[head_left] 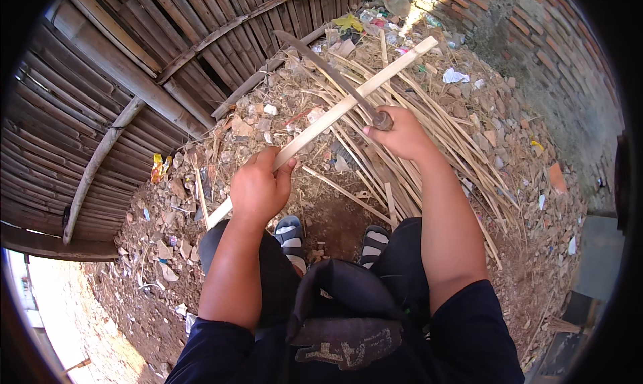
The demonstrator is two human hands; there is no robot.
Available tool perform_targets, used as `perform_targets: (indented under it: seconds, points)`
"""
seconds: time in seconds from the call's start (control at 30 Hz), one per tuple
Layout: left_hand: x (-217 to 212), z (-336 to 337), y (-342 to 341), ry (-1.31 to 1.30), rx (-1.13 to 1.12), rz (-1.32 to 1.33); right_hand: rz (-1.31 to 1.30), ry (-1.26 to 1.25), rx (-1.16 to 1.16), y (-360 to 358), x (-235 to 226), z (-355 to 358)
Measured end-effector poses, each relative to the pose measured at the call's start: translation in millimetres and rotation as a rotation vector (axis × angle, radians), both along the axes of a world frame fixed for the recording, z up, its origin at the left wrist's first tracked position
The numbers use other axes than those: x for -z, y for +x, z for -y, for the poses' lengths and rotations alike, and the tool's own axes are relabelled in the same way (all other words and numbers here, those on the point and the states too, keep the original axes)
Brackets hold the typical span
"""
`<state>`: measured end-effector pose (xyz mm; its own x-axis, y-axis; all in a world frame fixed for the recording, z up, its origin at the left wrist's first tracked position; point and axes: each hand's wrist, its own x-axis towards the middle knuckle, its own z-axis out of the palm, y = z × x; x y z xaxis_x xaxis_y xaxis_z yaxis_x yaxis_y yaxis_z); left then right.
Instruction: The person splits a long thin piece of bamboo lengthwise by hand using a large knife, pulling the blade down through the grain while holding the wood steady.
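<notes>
My left hand [260,188] is closed around a long pale bamboo strip [335,113], which slants from beside my left knee up to the far right. In my right hand [400,133] is the wooden handle [382,121] of a machete. Its long, dark, slightly curved blade [326,68] points to the far left and crosses the strip. Blade and strip appear to touch at the crossing, a little beyond my right hand. Beneath them lies a loose pile of thin split bamboo sticks [435,139] on the ground.
A bamboo slat wall [127,49] rises on the left, and a brick wall [542,62] on the right. Stones, dry straw and litter such as a white scrap [455,76] cover the dirt. My sandalled feet [290,236] stand close below my hands.
</notes>
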<state>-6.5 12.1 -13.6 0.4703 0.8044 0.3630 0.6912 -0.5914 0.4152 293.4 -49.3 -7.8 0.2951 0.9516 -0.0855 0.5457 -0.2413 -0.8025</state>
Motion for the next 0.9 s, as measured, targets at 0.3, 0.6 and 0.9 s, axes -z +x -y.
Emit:
perform_targets:
  seconds: [0.3, 0.6, 0.9]
  points:
    - [8.8, -1.2, 3.5, -0.05, 0.031, 0.013, 0.26, 0.057, -0.137, -25.1, -1.0, -0.9]
    - [9.4, -1.2, 8.2, -0.038, 0.038, 0.036, 0.165, 0.051, -0.119, -23.8, -2.3, -1.1]
    - [9.7, -8.7, -3.5, -0.052, 0.018, 0.018, 0.081, 0.045, 0.081, 5.7, 5.7, -1.0]
